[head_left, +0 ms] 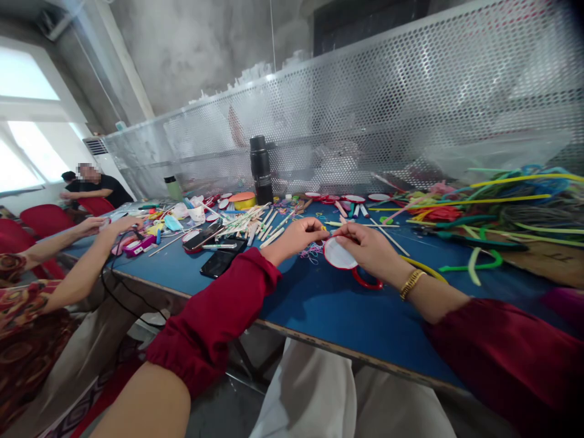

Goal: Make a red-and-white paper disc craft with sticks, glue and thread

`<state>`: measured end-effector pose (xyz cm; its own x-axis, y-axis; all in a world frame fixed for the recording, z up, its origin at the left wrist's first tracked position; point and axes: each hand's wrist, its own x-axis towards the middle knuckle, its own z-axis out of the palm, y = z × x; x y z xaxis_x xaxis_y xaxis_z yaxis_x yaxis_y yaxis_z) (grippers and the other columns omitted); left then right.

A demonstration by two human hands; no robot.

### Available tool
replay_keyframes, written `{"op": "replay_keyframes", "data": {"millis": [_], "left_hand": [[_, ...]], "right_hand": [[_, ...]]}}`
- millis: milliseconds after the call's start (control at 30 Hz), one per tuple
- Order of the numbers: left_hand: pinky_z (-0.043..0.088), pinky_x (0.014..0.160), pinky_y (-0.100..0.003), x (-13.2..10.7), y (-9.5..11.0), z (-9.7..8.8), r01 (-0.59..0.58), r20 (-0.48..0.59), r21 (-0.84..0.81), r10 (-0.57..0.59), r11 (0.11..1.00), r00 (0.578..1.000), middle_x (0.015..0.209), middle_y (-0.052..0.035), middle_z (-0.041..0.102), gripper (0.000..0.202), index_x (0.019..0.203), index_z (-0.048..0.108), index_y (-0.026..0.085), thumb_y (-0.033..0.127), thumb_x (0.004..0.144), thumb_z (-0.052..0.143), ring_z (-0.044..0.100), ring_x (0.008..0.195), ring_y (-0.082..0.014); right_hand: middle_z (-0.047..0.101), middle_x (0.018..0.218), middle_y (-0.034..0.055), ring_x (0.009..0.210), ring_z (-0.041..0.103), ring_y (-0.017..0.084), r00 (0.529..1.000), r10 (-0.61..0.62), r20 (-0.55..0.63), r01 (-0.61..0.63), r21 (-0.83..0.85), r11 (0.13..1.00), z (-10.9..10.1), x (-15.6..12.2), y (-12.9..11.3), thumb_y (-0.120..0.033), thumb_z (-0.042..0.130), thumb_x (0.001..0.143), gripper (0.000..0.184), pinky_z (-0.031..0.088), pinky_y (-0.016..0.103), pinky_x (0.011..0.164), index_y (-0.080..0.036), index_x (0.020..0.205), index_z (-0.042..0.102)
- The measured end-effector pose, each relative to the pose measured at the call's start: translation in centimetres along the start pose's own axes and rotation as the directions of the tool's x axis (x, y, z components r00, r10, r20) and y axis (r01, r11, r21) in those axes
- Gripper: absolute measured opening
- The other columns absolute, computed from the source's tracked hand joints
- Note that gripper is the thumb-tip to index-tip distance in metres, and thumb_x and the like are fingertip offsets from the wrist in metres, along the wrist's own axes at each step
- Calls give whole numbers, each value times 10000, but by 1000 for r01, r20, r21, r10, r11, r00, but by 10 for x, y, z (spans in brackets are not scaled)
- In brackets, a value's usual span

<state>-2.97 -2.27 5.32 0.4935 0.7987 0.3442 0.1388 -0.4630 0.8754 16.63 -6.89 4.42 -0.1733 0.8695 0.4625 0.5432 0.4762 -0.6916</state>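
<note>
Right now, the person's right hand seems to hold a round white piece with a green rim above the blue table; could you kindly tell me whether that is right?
Not quite: the round white piece has a red rim, not a green one, as the head view shows. The right hand does hold it above the blue table.

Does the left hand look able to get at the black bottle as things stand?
Probably yes: the left hand could likely reach over the loose sticks; the black bottle stands upright behind them, its top uncovered.

Dark red gathered oversleeves (214, 313), a gold-coloured segmented bracelet (412, 284), and loose pale trousers (312, 389)
</note>
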Motion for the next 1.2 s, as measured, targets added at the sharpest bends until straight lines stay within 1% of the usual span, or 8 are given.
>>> {"op": "replay_keyframes", "data": {"millis": [267, 400, 500, 667, 733, 867, 1067, 1200], "left_hand": [[413, 676, -263, -1, 1, 0, 28, -59, -109, -34, 994, 998, 722, 10, 597, 397, 818, 605, 151, 487, 734, 799, 530, 667, -102], [400, 662, -261, -1, -1, -1, -45, -37, 27, 46, 999, 998, 698, 5, 593, 328, 769, 636, 140, 440, 769, 768, 511, 656, -103], [420, 685, -266, -1, 0, -1, -88, -21, 127, 91, 988, 996, 729, -21, 649, 260, 761, 687, 134, 385, 792, 746, 547, 688, -121], [454, 730, -272, -1, 3, -1, -37, 27, 196, 33, 980, 999, 773, -41, 717, 146, 784, 774, 135, 270, 786, 721, 601, 724, -141], [458, 736, -272, -2, 3, 1, 2, 36, 160, -8, 987, 999, 782, -39, 722, 140, 809, 786, 133, 236, 793, 693, 596, 716, -134], [446, 741, -271, -3, 5, 7, 46, 38, 57, -48, 997, 998, 759, -26, 695, 131, 810, 771, 120, 206, 777, 676, 565, 704, -120], [366, 631, -243, -5, 11, 3, 118, -68, -173, -132, 978, 989, 736, -2, 606, 208, 772, 649, 146, 331, 746, 740, 496, 657, -92], [337, 595, -227, -6, 10, -2, 164, -82, -300, -196, 940, 977, 762, 1, 582, 291, 828, 591, 168, 415, 766, 733, 542, 692, -100]], "right_hand": [[733, 822, 62, 719, 647, 214, 1000, 14, 3, -14, -46, 999, 1, 1, 3, -345, 584, 828, 161, 481, 335, 665, -220, 853, 681], [711, 768, 45, 663, 633, 204, 999, 32, -4, -31, 30, 999, 3, 0, 8, -397, 609, 832, 287, 469, 324, 611, -208, 1030, 696], [675, 700, 22, 610, 594, 194, 1000, 9, -6, -9, 6, 1000, 3, -1, 6, -415, 614, 831, 404, 442, 319, 579, -193, 1157, 706], [750, 822, 52, 690, 640, 206, 1000, -20, -22, 19, -23, 1000, 2, -2, 2, -432, 599, 847, 359, 474, 329, 639, -200, 1059, 773], [770, 872, 63, 738, 664, 214, 998, -28, -57, 26, -41, 999, 0, -2, 0, -415, 594, 852, 310, 490, 334, 680, -202, 975, 782], [762, 827, 64, 706, 656, 209, 994, -46, -104, 40, -66, 997, -3, -1, -3, -390, 590, 856, 260, 486, 330, 665, -202, 911, 762], [746, 832, 78, 709, 637, 208, 970, -57, -235, 34, -101, 994, -6, -1, -4, -357, 568, 852, 242, 479, 329, 657, -195, 919, 735], [747, 860, 84, 737, 642, 210, 979, -46, -199, 24, -111, 994, -4, 1, 2, -366, 567, 857, 241, 484, 336, 685, -190, 896, 726]]}}
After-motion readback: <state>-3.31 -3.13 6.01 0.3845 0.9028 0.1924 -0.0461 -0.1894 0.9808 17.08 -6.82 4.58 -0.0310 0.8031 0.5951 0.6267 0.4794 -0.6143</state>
